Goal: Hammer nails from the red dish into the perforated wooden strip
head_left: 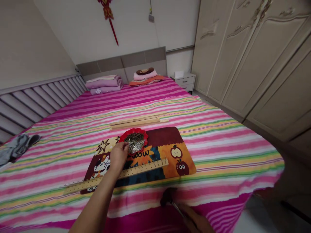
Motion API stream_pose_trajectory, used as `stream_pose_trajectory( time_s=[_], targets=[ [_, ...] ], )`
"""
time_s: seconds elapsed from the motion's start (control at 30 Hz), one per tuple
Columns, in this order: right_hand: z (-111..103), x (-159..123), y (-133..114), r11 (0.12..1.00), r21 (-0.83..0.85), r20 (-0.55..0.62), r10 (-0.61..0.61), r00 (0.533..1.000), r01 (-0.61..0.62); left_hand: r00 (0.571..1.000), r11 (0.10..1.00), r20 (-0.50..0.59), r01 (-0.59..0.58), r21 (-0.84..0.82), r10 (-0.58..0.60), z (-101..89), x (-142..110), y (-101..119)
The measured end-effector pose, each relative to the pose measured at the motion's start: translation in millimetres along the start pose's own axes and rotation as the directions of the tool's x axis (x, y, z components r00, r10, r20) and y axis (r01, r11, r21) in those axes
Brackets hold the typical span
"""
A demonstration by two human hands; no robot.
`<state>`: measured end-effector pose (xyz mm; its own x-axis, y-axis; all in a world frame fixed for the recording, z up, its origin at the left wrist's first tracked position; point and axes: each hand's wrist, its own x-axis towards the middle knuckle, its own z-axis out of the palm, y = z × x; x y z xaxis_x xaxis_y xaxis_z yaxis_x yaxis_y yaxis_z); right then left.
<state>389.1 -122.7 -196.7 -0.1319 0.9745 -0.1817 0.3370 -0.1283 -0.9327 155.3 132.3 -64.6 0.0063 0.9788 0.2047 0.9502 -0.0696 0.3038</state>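
Note:
My left hand (119, 156) reaches over the wooden strip (136, 171) to the red dish (145, 135) of metal nails (135, 141), fingers pinched at the pile's near left edge. Several nails stand along the strip, which lies across a patchwork cartoon mat (170, 152). My right hand (196, 221) is low at the bed's near edge, closed round the handle of a hammer (167, 196) whose dark head rests just above the striped sheet.
More wooden strips (136, 123) lie beyond the mat on the striped bed (218, 136). Folded blankets (104, 84) and a pillow stack (145, 77) sit at the headboard. Grey cloth (17, 147) lies at left. Wardrobe doors (255, 58) stand on the right.

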Motion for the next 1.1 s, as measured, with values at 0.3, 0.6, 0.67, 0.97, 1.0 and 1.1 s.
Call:
stream_pose_trajectory(
  time_s=[0.3, 0.6, 0.67, 0.97, 1.0, 1.1],
  targets=[
    [1, 3, 10, 1.0, -0.004, -0.017, -0.003, 1.0, 0.003, 0.976, 0.98, 0.217, -0.048, 0.194, 0.005, 34.7, 38, 11],
    [-3, 0, -1, 1.0, 0.017, -0.025, -0.011, 1.0, 0.011, 0.984, 0.998, 0.178, -0.003, 0.068, -0.009, 27.7, 43, 10],
    [-3, -1, -3, 1.0, 0.012, -0.036, -0.012, 0.999, 0.012, 0.991, 1.0, 0.132, 0.02, -0.022, -0.017, 20.8, 42, 7],
    [-1, -5, 0, 1.0, 0.002, -0.041, 0.005, 0.999, -0.005, 0.978, 0.568, 0.172, 0.211, -0.796, -0.121, -8.8, 16, 10],
    [-1, -6, 0, 1.0, -0.001, -0.044, 0.009, 0.999, -0.009, 0.965, 0.42, 0.232, 0.264, -0.869, -0.126, -11.4, 10, 13],
    [-1, -9, -2, 1.0, -0.004, -0.054, 0.016, 0.998, -0.017, 0.909, 0.231, 0.405, 0.416, -0.88, -0.096, -19.7, -14, 23]
  ],
)
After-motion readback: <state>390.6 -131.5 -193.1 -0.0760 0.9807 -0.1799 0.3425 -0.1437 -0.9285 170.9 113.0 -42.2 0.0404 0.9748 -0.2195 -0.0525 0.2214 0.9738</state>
